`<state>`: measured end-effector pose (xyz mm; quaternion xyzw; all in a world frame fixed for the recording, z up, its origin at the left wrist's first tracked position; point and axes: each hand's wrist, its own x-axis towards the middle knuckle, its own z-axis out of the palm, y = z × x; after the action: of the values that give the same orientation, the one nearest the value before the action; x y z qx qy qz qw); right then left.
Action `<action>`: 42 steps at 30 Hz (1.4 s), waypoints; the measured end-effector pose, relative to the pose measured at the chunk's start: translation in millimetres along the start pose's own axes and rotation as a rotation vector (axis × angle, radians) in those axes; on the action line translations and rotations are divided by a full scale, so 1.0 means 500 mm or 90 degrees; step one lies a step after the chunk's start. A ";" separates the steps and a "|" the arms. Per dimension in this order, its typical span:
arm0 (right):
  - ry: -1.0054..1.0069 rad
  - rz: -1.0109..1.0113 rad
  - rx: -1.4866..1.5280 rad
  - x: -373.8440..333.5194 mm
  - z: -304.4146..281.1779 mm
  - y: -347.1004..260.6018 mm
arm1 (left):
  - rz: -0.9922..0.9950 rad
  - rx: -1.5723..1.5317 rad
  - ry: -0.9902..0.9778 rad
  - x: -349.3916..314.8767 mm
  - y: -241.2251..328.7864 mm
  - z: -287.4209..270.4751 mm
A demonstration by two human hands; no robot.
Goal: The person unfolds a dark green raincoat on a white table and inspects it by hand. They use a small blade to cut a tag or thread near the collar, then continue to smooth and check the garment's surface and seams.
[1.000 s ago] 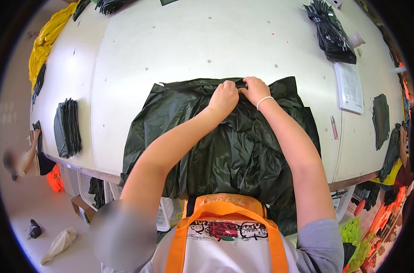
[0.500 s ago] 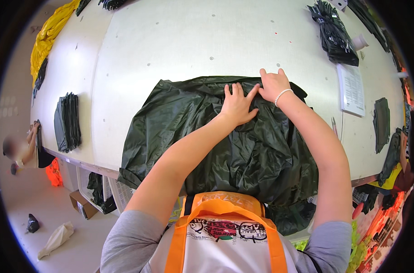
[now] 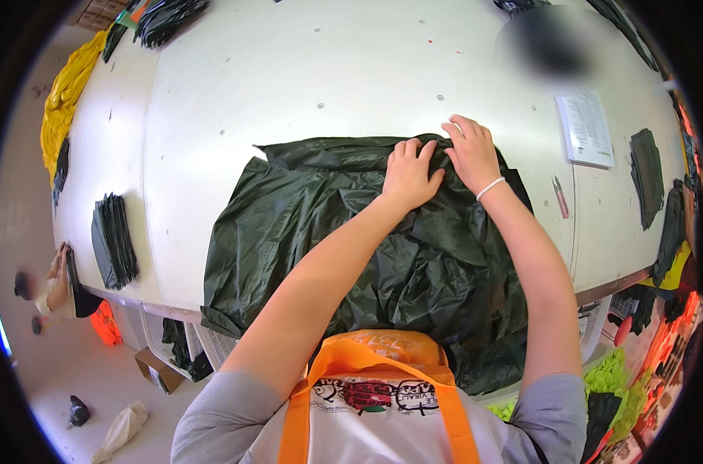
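Observation:
A dark green, shiny, crumpled sheet of thin fabric (image 3: 289, 224) lies across the near part of the white table, its near end hanging over the edge toward me. Along its far side runs a folded band (image 3: 320, 152) whose left end sticks out as a point. My left hand (image 3: 411, 176) rests on this band, fingers apart and pressing the fabric. Just to its right, my right hand (image 3: 473, 155), with a beaded bracelet at the wrist, is at the far edge. Its fingers are spread and reach past the fabric; I see nothing held.
Stacks of folded dark fabric lie at the left (image 3: 114, 240) and right (image 3: 646, 178). A small cutter (image 3: 561, 197) lies right of the sheet, near printed papers (image 3: 585, 127). Yellow fabric (image 3: 69, 100) hangs at the far left. A person (image 3: 54, 286) works beyond the left edge.
The view has shifted slightly. The band along the far side now stands apart at its left end, with a pointed tip. Both hands remain at the far edge; the right hand's fingers have turned.

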<state>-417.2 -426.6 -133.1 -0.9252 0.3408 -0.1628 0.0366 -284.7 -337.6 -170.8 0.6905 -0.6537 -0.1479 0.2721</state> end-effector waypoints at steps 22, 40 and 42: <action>0.059 0.250 0.217 -0.066 0.085 0.043 | -0.289 0.023 -0.049 0.073 0.041 0.044; 0.135 0.252 0.279 -0.031 0.065 0.057 | -0.290 -0.003 0.021 0.109 -0.018 -0.010; 0.142 0.272 0.271 -0.038 0.064 0.072 | -0.292 0.127 0.002 0.090 -0.046 -0.050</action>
<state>-442.5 -443.3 -174.7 -0.7807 0.4876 -0.3195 0.2249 -246.9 -377.2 -157.0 0.8445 -0.4908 -0.1395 0.1630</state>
